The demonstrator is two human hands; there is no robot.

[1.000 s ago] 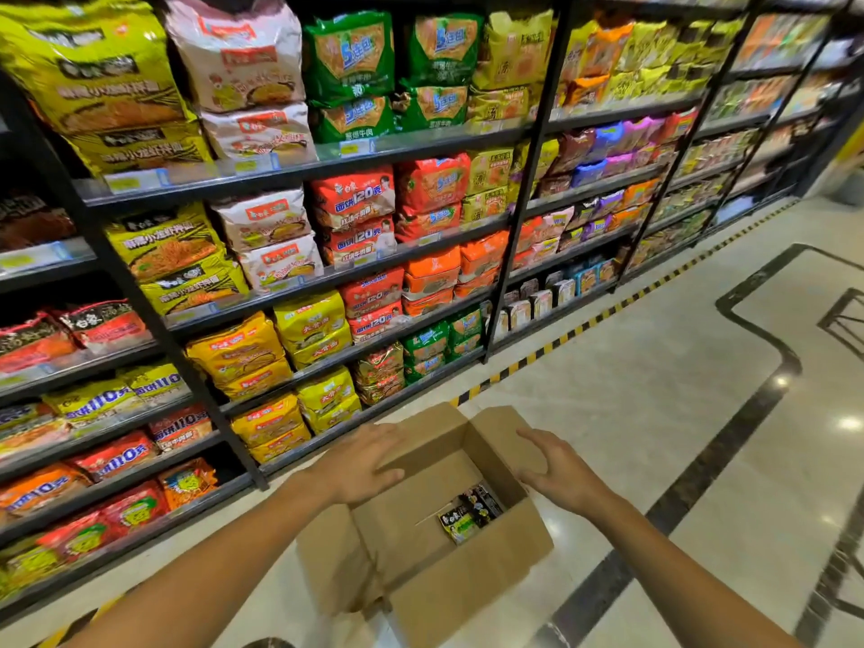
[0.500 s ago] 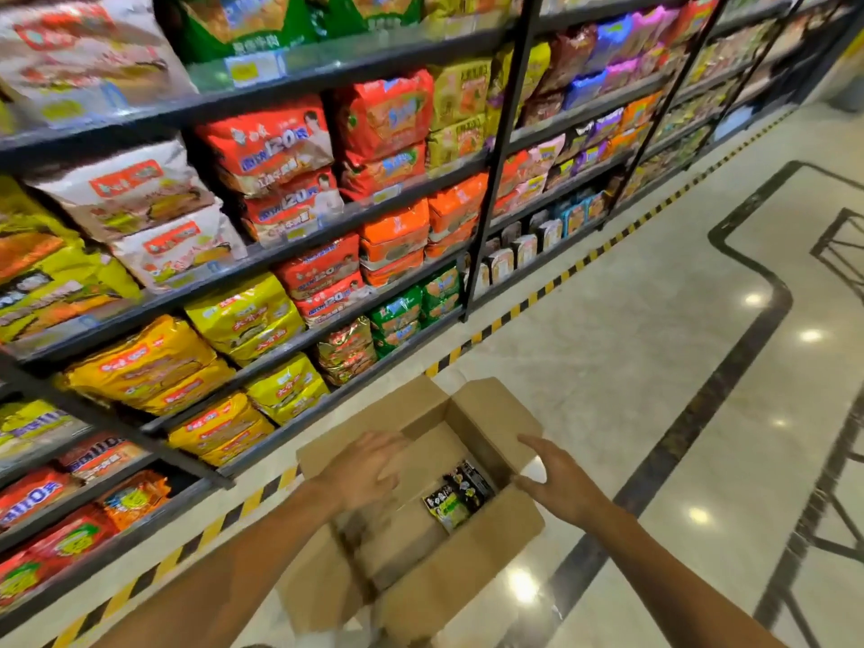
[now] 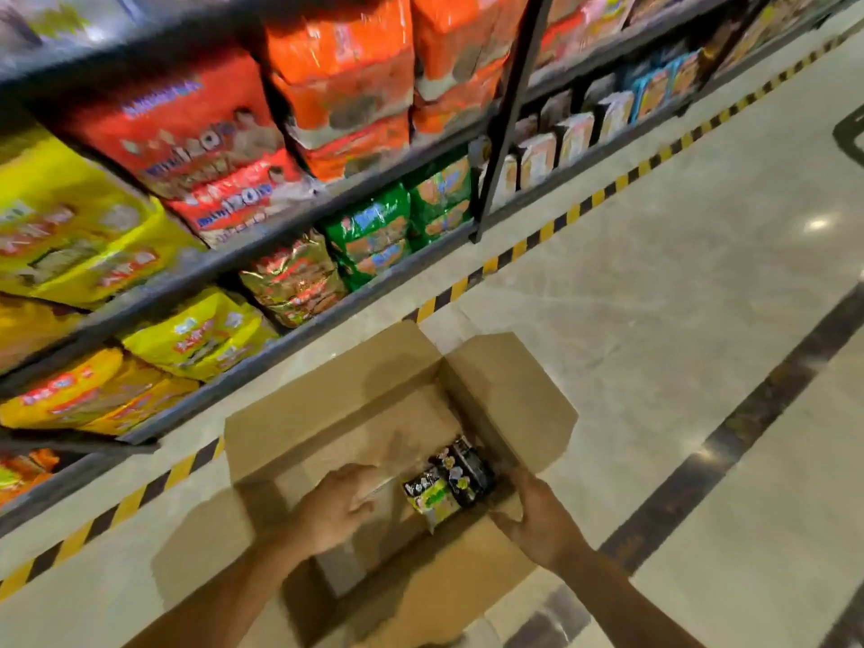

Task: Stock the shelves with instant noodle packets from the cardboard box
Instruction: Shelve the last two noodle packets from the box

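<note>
Noodle packets [image 3: 449, 479] lie inside cardboard box [image 3: 402, 460] on floor beside shelves [image 3: 299, 339]; left hand [image 3: 334, 507] reaches inside, fingers loosely spread, holding nothing; right hand [image 3: 537, 519] grips box's near-right rim, probably steadying it for pickup

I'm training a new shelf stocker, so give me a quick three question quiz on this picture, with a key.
1. True or false: the cardboard box stands open on the floor.
2. Which hand reaches down inside the box? A left hand B right hand
3. Fill in: the black and green noodle packets lie in the box's ____ corner, left or right.

Key: 1 true. 2 A; the right hand is at the box's right edge. 3 right.
</note>
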